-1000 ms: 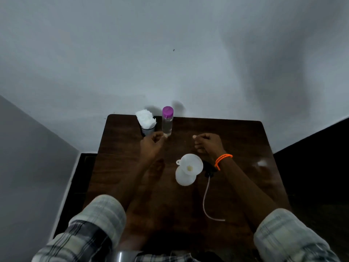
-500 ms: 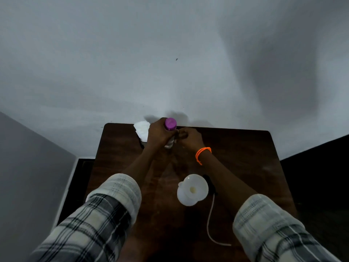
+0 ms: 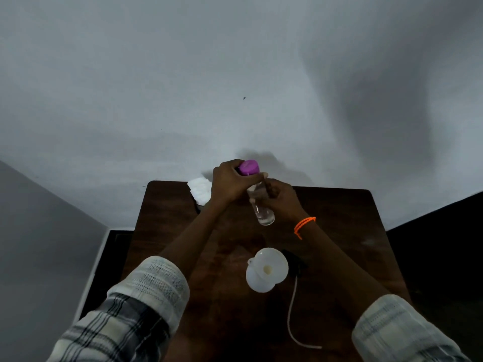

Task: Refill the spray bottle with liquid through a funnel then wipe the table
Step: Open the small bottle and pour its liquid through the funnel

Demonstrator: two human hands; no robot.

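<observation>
A clear bottle (image 3: 262,214) with a purple cap (image 3: 249,167) is lifted off the brown table (image 3: 167,220) and tilted, base toward me. My left hand (image 3: 228,184) is closed around its cap and neck. My right hand (image 3: 281,201) grips the bottle's body from the right. A white funnel (image 3: 269,266) stands in the mouth of a white spray bottle (image 3: 257,282) at the table's middle. The black spray head (image 3: 295,262) lies right of it, its thin white tube (image 3: 291,317) trailing toward me.
A cup of white tissues (image 3: 200,190) stands at the table's back left, partly behind my left wrist. A grey wall rises right behind the table. Dark floor lies to the left and right of the table.
Both hands reached forward to the purple-capped bottle, took hold of it and lifted it off the table, tilting it. The funnel and spray bottle stayed in place.
</observation>
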